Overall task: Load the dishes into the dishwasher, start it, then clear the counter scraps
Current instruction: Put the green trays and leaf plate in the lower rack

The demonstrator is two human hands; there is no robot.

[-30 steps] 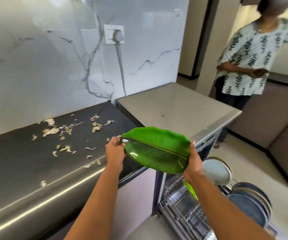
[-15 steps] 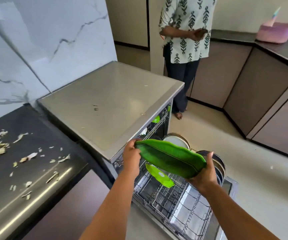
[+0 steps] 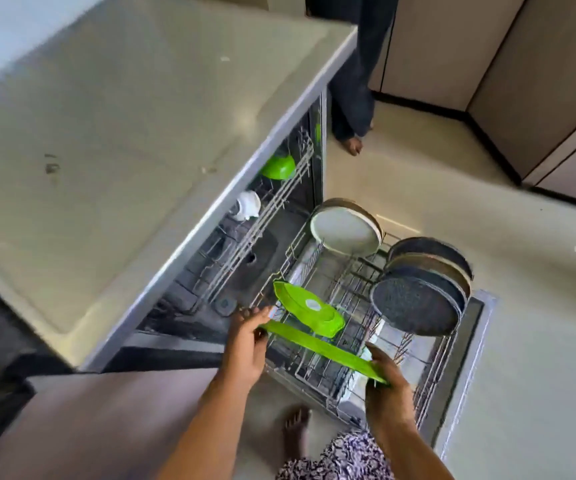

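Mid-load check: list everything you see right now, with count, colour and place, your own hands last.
leaf-shaped plate: one, green, held edge-on over the lower rack's near end
second leaf plate: one, lighter green, standing in the lower rack
lower rack: one, grey wire, pulled out over the open door
round plate: one, cream, upright at the rack's far end
dark plates: about three, grey-blue, upright on the rack's right
bowl: one, green, upper rack
cup: one, white, upper rack
bystander's leg: dark trousers, beyond the dishwasher
left hand: grips the plate's left end
right hand: grips its right end
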